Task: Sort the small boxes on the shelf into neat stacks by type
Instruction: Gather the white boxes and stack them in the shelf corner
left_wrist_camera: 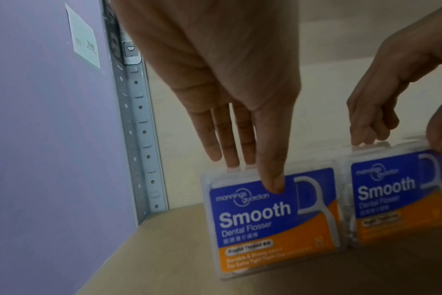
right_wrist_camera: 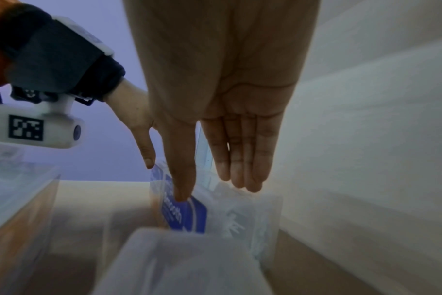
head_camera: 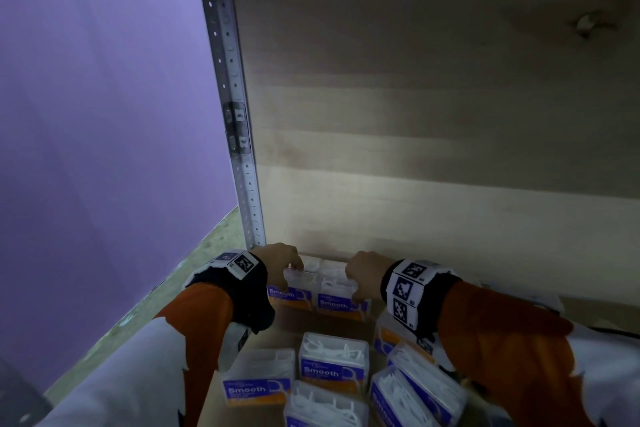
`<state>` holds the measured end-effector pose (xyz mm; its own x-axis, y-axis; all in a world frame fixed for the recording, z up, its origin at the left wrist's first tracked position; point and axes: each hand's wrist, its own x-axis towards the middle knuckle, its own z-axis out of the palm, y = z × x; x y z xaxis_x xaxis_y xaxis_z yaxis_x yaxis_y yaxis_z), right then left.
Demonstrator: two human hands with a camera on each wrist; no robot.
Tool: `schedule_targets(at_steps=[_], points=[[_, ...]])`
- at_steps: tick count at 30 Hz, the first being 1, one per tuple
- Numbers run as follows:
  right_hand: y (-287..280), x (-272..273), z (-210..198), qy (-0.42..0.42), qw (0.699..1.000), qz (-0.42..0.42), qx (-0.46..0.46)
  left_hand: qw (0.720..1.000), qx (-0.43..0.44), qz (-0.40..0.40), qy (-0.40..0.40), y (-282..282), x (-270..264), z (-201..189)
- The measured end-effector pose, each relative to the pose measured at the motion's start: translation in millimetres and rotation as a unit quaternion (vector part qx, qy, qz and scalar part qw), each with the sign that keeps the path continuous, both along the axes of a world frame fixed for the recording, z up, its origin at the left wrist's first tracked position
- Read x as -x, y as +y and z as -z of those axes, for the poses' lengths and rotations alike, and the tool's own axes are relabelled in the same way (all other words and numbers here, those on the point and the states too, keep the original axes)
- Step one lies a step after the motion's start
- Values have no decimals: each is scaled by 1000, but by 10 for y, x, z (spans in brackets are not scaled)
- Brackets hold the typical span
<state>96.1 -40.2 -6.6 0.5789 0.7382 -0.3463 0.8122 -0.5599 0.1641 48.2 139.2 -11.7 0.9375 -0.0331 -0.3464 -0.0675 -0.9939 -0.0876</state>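
Two clear flosser boxes with blue and orange "Smooth" labels stand side by side at the back of the wooden shelf (head_camera: 287, 331). My left hand (head_camera: 289, 270) pinches the left box (head_camera: 292, 293): the thumb presses its blue label (left_wrist_camera: 253, 217) and the fingers (left_wrist_camera: 227, 151) reach down behind its top. My right hand (head_camera: 353, 288) pinches the right box (head_camera: 341, 302) the same way. In the right wrist view the thumb lies on that box's label (right_wrist_camera: 189, 217) and the fingers (right_wrist_camera: 240, 175) sit behind it. Both boxes are upright and touch each other.
Several more flosser boxes (head_camera: 332, 360) lie loose on the shelf's front part, some upright, some tipped (head_camera: 426, 381) under my right forearm. A perforated metal post (head_camera: 239, 149) bounds the shelf on the left, a wooden back panel (head_camera: 415, 149) stands just behind the hands, a purple wall (head_camera: 104, 114) beyond.
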Motion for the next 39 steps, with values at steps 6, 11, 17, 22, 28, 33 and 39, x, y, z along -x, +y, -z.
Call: schedule_targets(at_steps=[6,11,17,22,28,33,39], points=[[-23,15,-11,4,1000,6,-21,1000,16,-16,-8,20,59,-12],[-62,71,-91,25,999,-5,-30,999,46,-7,-24,16,203,-109],[-108,263,-176,53,998,-27,-33,996,87,-7,-7,-60,456,-300],[-136,446,-156,86,995,-49,-29,992,123,-22,29,-126,671,-340],[-143,608,-80,105,993,-47,13,991,93,-24,94,-168,883,-223],[-142,700,-24,108,993,-33,22,992,79,-1,102,-139,971,-96],[-134,716,16,92,996,-20,10,995,48,32,80,-133,986,-55]])
